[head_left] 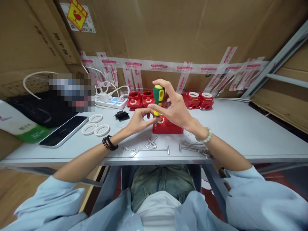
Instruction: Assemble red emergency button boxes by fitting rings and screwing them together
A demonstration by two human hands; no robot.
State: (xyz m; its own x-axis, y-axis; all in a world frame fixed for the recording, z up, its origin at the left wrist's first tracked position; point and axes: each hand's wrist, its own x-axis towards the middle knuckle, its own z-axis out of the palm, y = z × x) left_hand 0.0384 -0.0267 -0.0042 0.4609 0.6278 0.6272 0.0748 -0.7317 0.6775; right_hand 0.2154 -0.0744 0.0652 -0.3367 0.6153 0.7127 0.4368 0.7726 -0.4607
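My right hand [174, 107] is wrapped round a screwdriver with a green and yellow handle [158, 96], held upright with its tip down on a red plastic box [167, 127] at the table's middle. Beside the tip, my left hand [139, 119] pinches something small that I cannot make out, fingers pressed together. Several small silver screws [151, 143] lie on the table just in front of the red box.
Two pairs of red boxes [141, 99] [198, 100] stand at the back. Three white rings [95, 125], a phone [63, 131], a white power strip [111, 102] and a small black part [121, 115] lie to the left. Metal rods [190, 148] rest near the front edge. Cardboard walls surround the grey table [252, 128].
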